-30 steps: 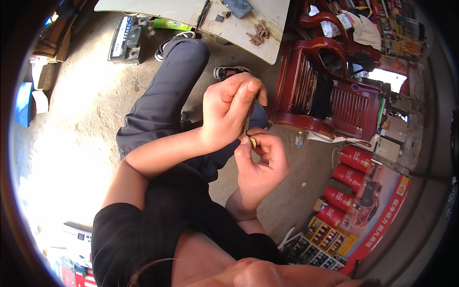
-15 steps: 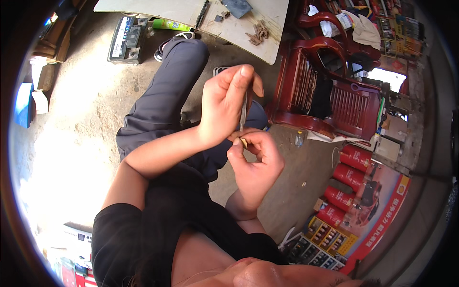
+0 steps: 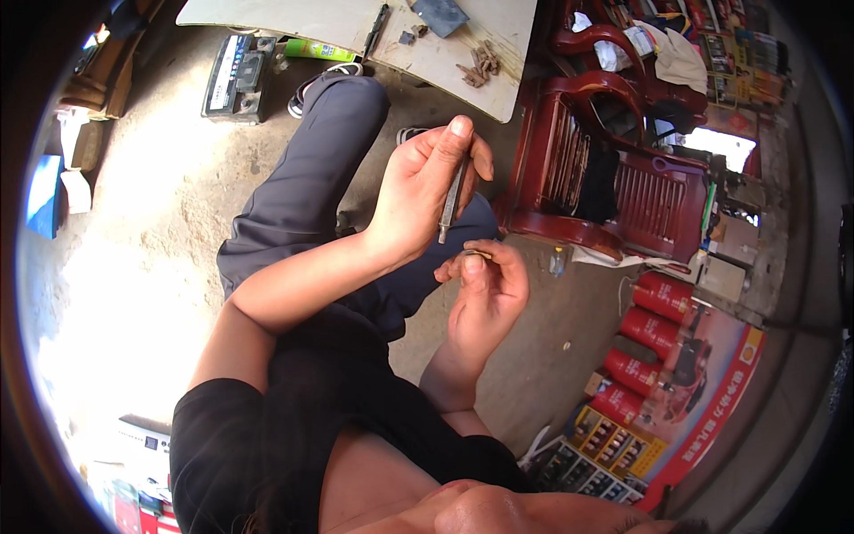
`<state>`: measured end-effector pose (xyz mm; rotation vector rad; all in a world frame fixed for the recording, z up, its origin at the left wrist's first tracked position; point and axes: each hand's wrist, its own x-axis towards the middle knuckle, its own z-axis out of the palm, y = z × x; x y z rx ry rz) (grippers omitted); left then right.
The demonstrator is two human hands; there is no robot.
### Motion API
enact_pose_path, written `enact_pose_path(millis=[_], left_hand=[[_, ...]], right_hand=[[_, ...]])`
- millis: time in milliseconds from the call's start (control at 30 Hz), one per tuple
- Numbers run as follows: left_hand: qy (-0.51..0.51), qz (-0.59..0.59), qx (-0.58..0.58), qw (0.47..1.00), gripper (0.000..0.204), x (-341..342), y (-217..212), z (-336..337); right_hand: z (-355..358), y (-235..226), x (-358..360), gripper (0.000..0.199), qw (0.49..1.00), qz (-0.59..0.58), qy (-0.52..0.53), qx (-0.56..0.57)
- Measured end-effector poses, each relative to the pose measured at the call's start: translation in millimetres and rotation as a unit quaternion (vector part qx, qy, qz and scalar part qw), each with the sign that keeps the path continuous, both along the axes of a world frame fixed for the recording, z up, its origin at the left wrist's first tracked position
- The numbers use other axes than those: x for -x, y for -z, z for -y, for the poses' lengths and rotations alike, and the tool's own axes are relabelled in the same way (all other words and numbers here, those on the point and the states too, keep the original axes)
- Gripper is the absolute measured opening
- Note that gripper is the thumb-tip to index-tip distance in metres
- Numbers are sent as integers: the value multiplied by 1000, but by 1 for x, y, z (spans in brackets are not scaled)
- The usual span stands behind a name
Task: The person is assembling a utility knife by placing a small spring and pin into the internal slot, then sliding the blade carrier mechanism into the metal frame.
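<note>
My left hand (image 3: 427,182) is closed around a slim grey metal bar tool (image 3: 453,200), whose exact kind I cannot make out. Its bare end points down toward my right hand (image 3: 485,298), with a gap between them. Between the thumb and fingers of that hand sits a small brass-coloured piece (image 3: 480,255), mostly covered by the fingertips. Both hands are in the air beside my knee.
Ahead is a pale table (image 3: 294,12) bearing a black pen-like stick (image 3: 375,31), a dark grey sheet (image 3: 441,15) and brown fragments (image 3: 481,64). A car battery (image 3: 238,78) and a green can (image 3: 318,49) lie near my foot. At right stand a red wooden chair (image 3: 569,227) and red containers (image 3: 648,329).
The metal bar has come away from the brass-coloured piece, its end now tilted left. My right hand has moved slightly right and turned, with its fingers covering more of the piece.
</note>
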<state>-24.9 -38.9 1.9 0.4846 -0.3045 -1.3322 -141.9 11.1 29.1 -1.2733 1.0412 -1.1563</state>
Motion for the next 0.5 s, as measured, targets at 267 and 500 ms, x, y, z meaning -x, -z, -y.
enact_pose_path(millis=[267, 500], left_hand=[[-7, 22, 2, 1000, 45, 2, -1, 1], [0, 27, 25, 999, 46, 1, -3, 0]], right_hand=[[3, 2, 1, 13, 994, 79, -47, -55], [3, 2, 2, 16, 996, 64, -58, -11]])
